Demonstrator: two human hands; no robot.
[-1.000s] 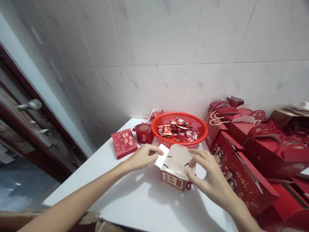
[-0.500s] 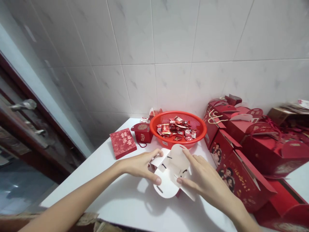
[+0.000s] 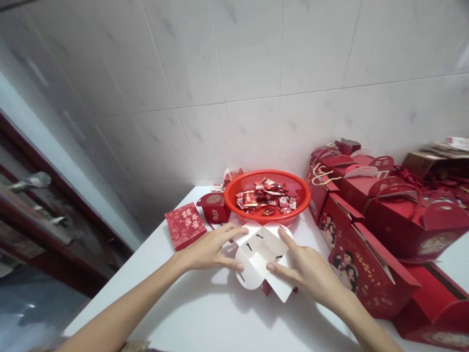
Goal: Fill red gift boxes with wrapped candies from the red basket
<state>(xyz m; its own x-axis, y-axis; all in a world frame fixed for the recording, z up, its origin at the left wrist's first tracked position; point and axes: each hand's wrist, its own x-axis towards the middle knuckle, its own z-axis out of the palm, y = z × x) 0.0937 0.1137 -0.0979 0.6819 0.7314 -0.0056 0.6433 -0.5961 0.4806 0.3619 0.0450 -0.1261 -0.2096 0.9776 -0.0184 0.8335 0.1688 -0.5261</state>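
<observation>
A small gift box [image 3: 261, 261], white inside and red outside, stands on the white table with its top flaps folded outward and its inside showing. Dark loops or slots mark its inner walls. My left hand [image 3: 216, 248] grips the box from the left, thumb on the near rounded flap and fingers at the far left flap. On the other side, my right hand [image 3: 311, 268] holds the right flaps, its thumb at the rim and forefinger along the far rounded flap. Just behind is a red plastic basket [image 3: 269, 218] of wrapped candies [image 3: 252, 198].
Left of the basket are a small closed red box [image 3: 215, 210] and a flat red box [image 3: 185, 226]. Larger red gift boxes [image 3: 370, 264] crowd the right side, some with rope handles. A tiled wall [image 3: 252, 132] backs the table [image 3: 205, 318]; a door handle [image 3: 32, 181] is at left.
The flaps have spread outward, so more of the inside of the box shows. Both hands stay on the box. The camera view has tilted slightly.
</observation>
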